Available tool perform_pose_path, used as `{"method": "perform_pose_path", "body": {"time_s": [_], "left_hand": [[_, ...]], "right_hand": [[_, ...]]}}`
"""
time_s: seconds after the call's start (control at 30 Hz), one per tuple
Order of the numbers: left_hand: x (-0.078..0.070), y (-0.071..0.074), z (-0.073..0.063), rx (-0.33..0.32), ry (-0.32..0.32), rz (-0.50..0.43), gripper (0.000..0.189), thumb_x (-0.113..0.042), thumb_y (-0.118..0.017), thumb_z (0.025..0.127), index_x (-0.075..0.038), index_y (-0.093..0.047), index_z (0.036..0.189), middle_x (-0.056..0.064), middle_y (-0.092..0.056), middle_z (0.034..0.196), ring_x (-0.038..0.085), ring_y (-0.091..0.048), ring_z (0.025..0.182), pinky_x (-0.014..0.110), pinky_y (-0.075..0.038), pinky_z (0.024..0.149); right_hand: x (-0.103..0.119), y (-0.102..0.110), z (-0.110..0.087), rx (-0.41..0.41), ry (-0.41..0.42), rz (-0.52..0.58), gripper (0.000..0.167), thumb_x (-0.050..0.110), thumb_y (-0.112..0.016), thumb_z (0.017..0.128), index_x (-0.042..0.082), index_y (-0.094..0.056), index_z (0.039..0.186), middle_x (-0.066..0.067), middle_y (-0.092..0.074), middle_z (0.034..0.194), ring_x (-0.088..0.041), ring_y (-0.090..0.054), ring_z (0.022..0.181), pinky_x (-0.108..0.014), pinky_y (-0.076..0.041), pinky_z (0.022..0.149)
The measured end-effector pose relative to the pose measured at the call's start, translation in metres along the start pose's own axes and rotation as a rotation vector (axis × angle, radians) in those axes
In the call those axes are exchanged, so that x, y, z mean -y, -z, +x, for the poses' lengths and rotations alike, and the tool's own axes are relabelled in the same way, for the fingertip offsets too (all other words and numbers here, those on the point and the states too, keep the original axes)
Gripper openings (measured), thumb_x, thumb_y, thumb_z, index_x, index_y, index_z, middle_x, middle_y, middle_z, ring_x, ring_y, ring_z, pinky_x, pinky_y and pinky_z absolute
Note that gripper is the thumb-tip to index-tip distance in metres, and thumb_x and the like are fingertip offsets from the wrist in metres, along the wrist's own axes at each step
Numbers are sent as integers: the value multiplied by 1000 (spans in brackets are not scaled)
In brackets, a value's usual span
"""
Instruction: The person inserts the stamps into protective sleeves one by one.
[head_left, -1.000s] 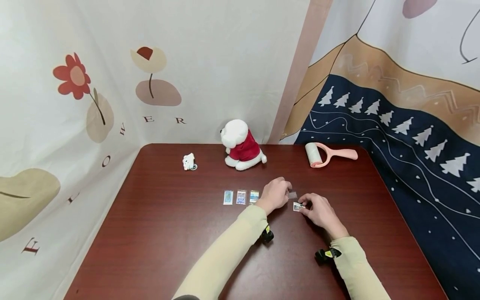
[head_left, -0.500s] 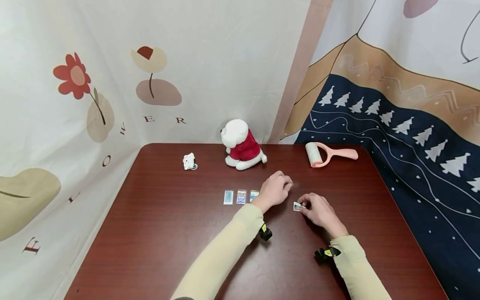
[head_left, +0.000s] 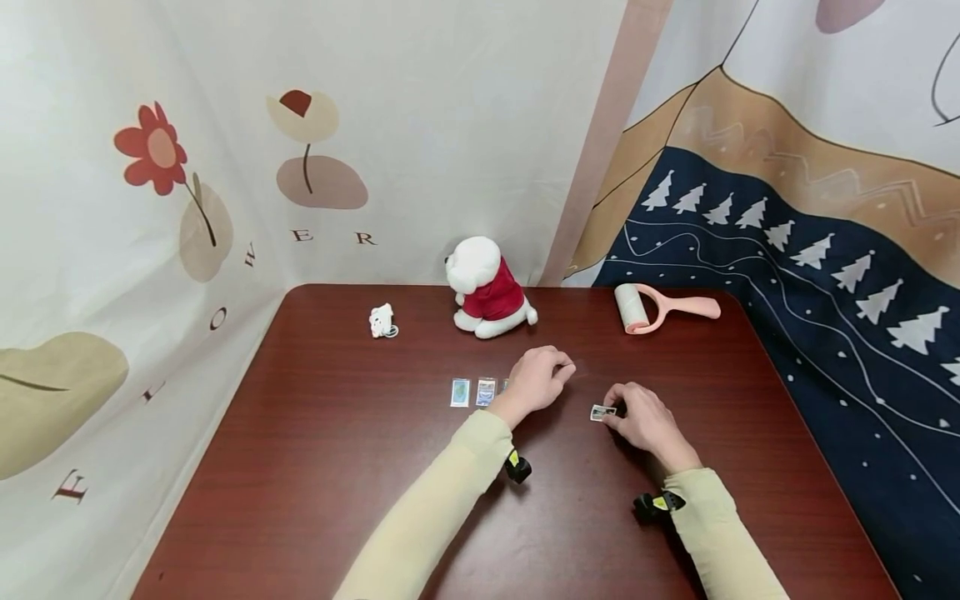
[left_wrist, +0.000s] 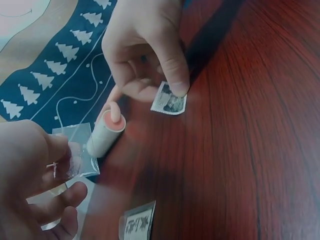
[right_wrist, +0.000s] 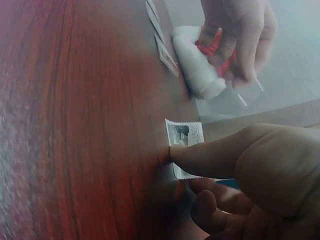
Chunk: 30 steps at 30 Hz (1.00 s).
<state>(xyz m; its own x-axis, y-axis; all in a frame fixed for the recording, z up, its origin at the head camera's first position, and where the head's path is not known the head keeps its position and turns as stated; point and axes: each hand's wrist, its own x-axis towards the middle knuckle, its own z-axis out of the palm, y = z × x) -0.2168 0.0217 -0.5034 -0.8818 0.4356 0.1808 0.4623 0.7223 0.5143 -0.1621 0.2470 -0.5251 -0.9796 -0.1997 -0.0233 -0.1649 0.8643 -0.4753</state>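
Note:
My right hand (head_left: 641,412) pinches a postage stamp (head_left: 602,412) between thumb and fingers. In the right wrist view, the stamp (right_wrist: 185,134) shows a perforated white edge and a dark grey print, with the thumb across its face. My left hand (head_left: 536,379) holds a small clear plastic sleeve (left_wrist: 86,145) by its edge, best seen in the left wrist view. To the left lie a greenish-blue stamp in a sleeve (head_left: 461,392) and a second sleeved stamp (head_left: 486,392) beside it. A third one (head_left: 506,384) is mostly hidden behind the left wrist.
At the back of the table (head_left: 337,467) sits a white plush dog in a red top (head_left: 491,292). A small white figure with a cord (head_left: 382,321) lies to its left. A pink-handled lint roller (head_left: 663,308) rests at the back right. Printed curtains (head_left: 420,125) hang behind.
The clear sleeve near my left fingertips has left the tabletop and is in my left hand, which has drawn leftward over the third sleeved stamp. My right hand keeps its pinch; its stamp has turned slightly.

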Motion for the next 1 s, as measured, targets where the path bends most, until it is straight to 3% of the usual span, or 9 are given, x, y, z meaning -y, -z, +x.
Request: {"method": "perform_pose_path", "body": {"time_s": [0.17,0.4,0.7,1.0], "left_hand": [[7,4,-6,0,14,-45,19,-27,-65,106,-18,-82,108,-4,-73,102,17,-70,101,29,-56,90],[16,9,-13,-20,-2,-73,19,-24,-65,105,-15,-82,105,-1,-74,101,19,-69,97,32,-55,87],[31,14,-21,-27,5,-166,16,-21,-69,102,-12,-83,105,2,-78,104,19,-71,101,33,-55,92],[42,15,-26,-50,40,-215,13,-23,-74,99,-14,-84,100,-1,-80,100,19,-72,103,33,-56,94]], "right_hand": [[-3,2,2,16,-11,-5,16,19,-86,86,21,-72,91,5,-70,85,-16,-60,74,-38,-47,59],[-4,2,4,-35,27,2,10,13,-79,91,20,-80,98,4,-74,88,-17,-65,78,-41,-50,61],[5,6,10,-140,112,213,11,3,-79,91,9,-77,101,0,-74,83,-9,-60,66,-28,-48,61],[16,8,17,-156,172,301,9,5,-78,94,12,-74,98,1,-73,83,-10,-56,61,-26,-48,58]]}}
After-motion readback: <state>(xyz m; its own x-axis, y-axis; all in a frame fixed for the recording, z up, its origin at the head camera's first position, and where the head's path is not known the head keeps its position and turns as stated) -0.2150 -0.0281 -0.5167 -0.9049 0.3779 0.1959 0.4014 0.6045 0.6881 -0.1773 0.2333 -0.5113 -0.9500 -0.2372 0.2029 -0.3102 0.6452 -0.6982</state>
